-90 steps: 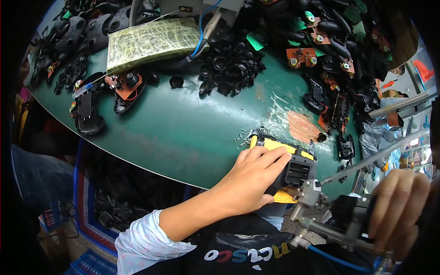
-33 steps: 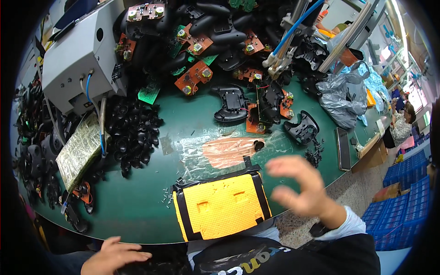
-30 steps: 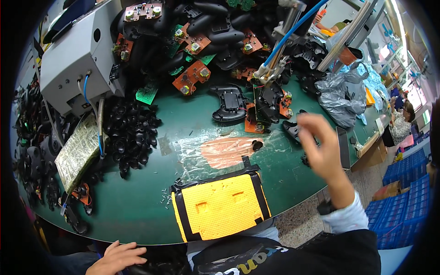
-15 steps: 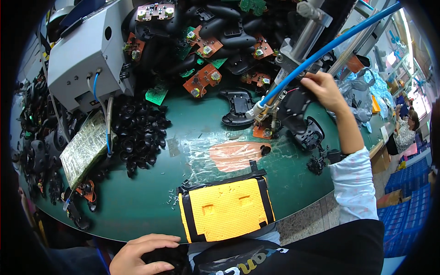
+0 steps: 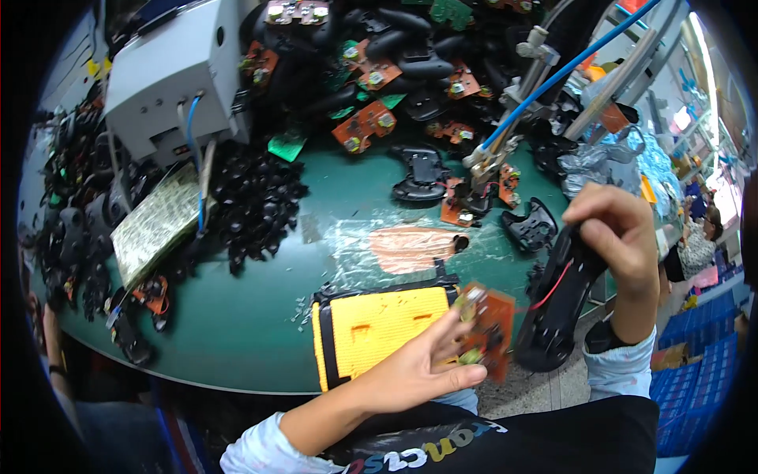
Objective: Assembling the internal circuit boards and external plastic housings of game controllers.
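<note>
My right hand (image 5: 620, 237) is closed on one end of a black game controller shell (image 5: 553, 312), lifted near the table's right front edge. A thin red wire (image 5: 553, 288) runs from this shell to an orange circuit board (image 5: 497, 332), blurred by motion. Fingers of my left hand (image 5: 422, 359) grip the board's left side, over the right part of a yellow padded block (image 5: 387, 324) with black tape edging. Beyond my hands another black shell half (image 5: 530, 225) lies on the green table (image 5: 237, 332).
A metal press arm with a blue hose (image 5: 568, 79) stands at the right. Controller shells and boards (image 5: 363, 126) heap up at the back. Small black caps (image 5: 257, 205) lie in a pile beside a grey machine box (image 5: 174, 87). Blue crates (image 5: 695, 363) stand at the far right.
My right hand has come nearer from beside the press, bringing a shell. My left hand has risen from the table's front edge and taken hold of the circuit board. The view has shifted slightly.
</note>
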`<state>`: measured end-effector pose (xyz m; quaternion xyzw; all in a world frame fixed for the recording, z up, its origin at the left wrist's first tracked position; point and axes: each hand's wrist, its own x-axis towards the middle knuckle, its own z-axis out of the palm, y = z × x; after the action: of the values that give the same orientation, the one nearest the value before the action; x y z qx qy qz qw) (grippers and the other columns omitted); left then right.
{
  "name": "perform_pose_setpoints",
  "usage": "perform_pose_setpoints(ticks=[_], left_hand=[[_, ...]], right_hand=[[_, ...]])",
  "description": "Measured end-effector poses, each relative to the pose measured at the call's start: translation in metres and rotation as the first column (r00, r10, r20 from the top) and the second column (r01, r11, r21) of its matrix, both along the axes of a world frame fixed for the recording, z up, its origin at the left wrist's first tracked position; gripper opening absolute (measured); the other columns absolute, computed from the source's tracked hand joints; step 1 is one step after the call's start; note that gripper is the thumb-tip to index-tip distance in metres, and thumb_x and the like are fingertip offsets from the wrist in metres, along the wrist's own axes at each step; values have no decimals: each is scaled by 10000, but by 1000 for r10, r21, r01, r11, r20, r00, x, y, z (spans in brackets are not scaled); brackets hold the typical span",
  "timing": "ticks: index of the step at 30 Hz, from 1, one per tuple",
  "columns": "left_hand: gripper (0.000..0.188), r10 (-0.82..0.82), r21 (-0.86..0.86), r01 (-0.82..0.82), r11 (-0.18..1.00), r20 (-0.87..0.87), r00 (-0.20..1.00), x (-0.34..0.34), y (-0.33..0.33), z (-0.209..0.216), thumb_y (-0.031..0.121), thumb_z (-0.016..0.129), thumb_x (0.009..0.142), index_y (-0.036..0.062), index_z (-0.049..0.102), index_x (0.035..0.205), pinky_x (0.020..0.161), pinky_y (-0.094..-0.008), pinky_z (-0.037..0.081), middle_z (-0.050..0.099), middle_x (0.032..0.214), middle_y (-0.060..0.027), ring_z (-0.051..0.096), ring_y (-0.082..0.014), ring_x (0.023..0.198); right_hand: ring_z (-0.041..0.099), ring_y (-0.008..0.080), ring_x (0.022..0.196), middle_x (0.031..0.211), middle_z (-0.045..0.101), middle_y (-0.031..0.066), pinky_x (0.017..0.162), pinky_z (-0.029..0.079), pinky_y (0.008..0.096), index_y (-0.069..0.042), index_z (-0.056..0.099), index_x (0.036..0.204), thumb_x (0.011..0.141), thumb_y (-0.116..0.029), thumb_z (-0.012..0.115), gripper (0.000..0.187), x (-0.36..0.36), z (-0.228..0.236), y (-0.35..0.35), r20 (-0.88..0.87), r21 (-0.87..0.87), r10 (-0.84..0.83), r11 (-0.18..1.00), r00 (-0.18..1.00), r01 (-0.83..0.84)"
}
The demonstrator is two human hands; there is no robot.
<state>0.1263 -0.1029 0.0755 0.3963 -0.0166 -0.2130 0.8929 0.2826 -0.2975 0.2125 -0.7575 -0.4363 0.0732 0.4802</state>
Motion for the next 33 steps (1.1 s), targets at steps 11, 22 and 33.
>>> perform_pose_setpoints(ticks=[11,22,33], left_hand=[[547,359,127,-347,929,-91,929,-41,64,20,15,658,856,-51,386,1327,807,-364,572,641,1100,-215,690,-310,930],[411,338,557,-340,758,110,935,-40,53,28,9,563,887,-48,440,1276,686,-270,573,646,1032,-134,702,-211,854],[309,309,617,-252,746,15,951,-31,30,25,41,609,880,-52,522,1161,841,-329,529,674,1017,-153,679,-223,942]], right_hand=[[636,117,839,935,646,76,707,523,241,14,647,1043,863,16,609,184,-42,-111,21,-310,-130,-197,978,930,164],[610,288,981,1069,601,128,830,501,360,-37,668,1026,751,-61,768,293,-60,-87,88,233,-11,182,983,955,-184],[558,326,1023,1074,562,142,875,455,397,-22,579,952,781,-114,725,243,-66,-111,92,226,81,126,986,966,-147]])
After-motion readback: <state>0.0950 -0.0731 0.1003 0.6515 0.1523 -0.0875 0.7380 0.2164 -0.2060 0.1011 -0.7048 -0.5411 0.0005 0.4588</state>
